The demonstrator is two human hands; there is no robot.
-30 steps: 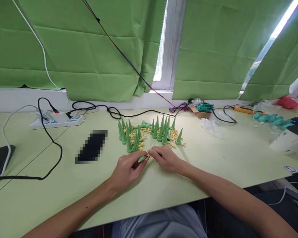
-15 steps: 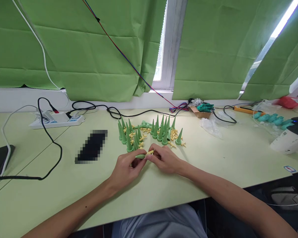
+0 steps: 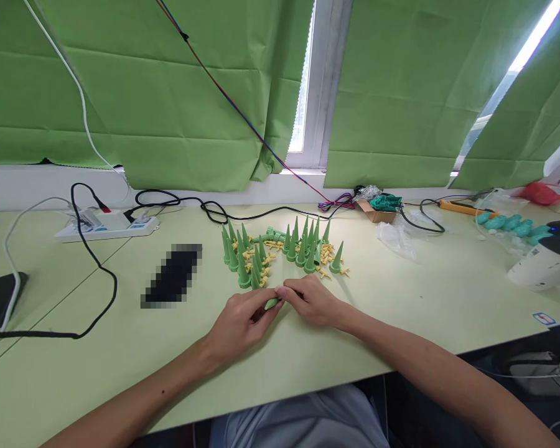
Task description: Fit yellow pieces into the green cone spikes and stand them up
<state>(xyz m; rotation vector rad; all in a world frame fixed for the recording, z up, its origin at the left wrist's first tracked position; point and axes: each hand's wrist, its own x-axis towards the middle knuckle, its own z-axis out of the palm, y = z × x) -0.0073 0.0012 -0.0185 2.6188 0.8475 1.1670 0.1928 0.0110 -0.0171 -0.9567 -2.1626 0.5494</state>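
Here, just in front of the cluster of upright green plastic cones on the pale green tabletop: left hand pinching a small green plastic cone, right hand curled, fingertips closed against that cone's end. Small yellow plastic pieces scattered among the cluster.

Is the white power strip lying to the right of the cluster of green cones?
No, the white power strip lies at the far left of the table, well left of the upright green cones.
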